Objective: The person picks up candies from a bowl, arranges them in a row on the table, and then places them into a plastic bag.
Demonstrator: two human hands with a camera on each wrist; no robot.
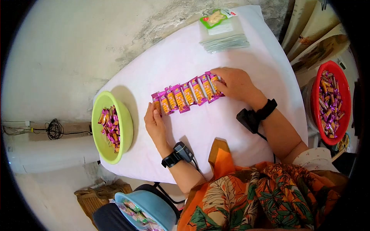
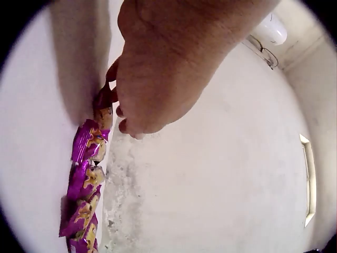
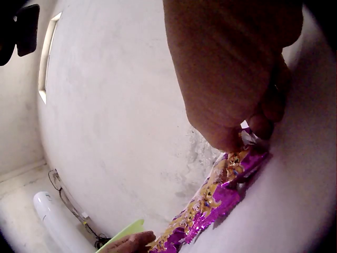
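A slanting row of small snack bars (image 1: 187,94) in purple and orange wrappers lies side by side on the white-covered table (image 1: 216,123). At the row's left end my left hand (image 1: 156,125) pinches the last bar (image 1: 155,101), fingers along its outer side and thumb at its near end. My right hand (image 1: 239,84) grips the bar (image 1: 215,81) at the opposite end, its fingers partly covering the wrapper. In the right wrist view, curled fingers (image 3: 260,126) hide the end of the row. The left wrist view shows purple wrappers (image 2: 84,179) lined up beyond the left fingertips.
A green basin (image 1: 129,127) of wrapped bars stands at the table's left. Clear plastic bags (image 1: 225,43) lie at the back. Off the right edge, a red basin (image 1: 345,88) holds more bars. A blue basin (image 1: 160,208) with wrapped items is below left.
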